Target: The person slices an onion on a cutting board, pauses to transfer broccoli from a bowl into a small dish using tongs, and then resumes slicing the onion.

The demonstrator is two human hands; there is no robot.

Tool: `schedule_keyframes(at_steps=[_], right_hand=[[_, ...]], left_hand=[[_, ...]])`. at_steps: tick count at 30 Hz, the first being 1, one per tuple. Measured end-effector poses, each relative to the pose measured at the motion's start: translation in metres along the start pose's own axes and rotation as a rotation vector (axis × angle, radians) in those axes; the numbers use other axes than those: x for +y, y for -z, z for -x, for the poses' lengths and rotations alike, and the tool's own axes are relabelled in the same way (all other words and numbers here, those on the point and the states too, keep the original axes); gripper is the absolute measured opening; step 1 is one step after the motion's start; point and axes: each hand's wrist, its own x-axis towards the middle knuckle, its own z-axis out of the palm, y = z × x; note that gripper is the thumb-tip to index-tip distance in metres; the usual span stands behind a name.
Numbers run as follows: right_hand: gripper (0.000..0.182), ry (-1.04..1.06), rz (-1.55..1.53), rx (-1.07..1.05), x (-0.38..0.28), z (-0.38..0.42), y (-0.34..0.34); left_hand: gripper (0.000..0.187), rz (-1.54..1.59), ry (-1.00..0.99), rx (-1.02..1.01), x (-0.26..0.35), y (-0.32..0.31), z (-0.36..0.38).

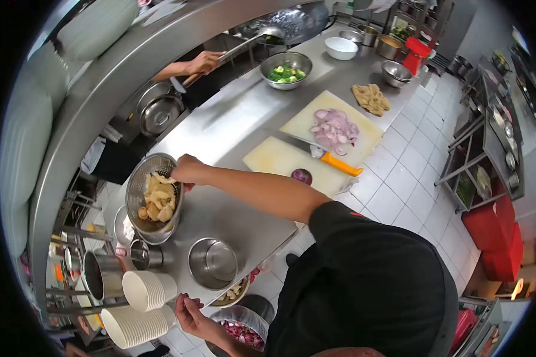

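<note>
My right hand is closed at the rim of a perforated metal colander, which holds pale, torn food pieces. Its fingertips are partly hidden beside the pieces. Lower down, my left hand has its fingers curled together, and I see nothing in them. It is near stacked white paper bowls and an empty steel pot. Below it stands a lined bin with purple onion skins.
White cutting boards carry sliced purple onion, an orange-handled knife and an onion half. A steel bowl of green vegetables stands beyond. Across the counter, another person's hand holds a ladle.
</note>
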Motion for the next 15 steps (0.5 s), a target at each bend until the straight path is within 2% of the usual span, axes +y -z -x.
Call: schedule_keyframes(at_steps=[3,5,11,15], right_hand=[[0.012,0.016,-0.089,-0.047,0.005,0.063,0.079],[0.013,0.010,-0.175,-0.053,0.030,0.097,0.142],[0.011,-0.023,-0.264,0.346,0.045,0.270,0.344],[0.014,-0.051,-0.084,0.763,0.045,0.353,0.469]], left_hand=[[0.026,0.026,-0.052,-0.053,0.025,-0.024,0.008],[0.021,0.100,-0.077,-0.157,0.034,-0.038,0.015],[0.015,0.251,-0.080,-0.444,0.060,-0.115,0.047],[0.016,0.213,-0.135,-0.511,0.083,-0.178,0.076]])
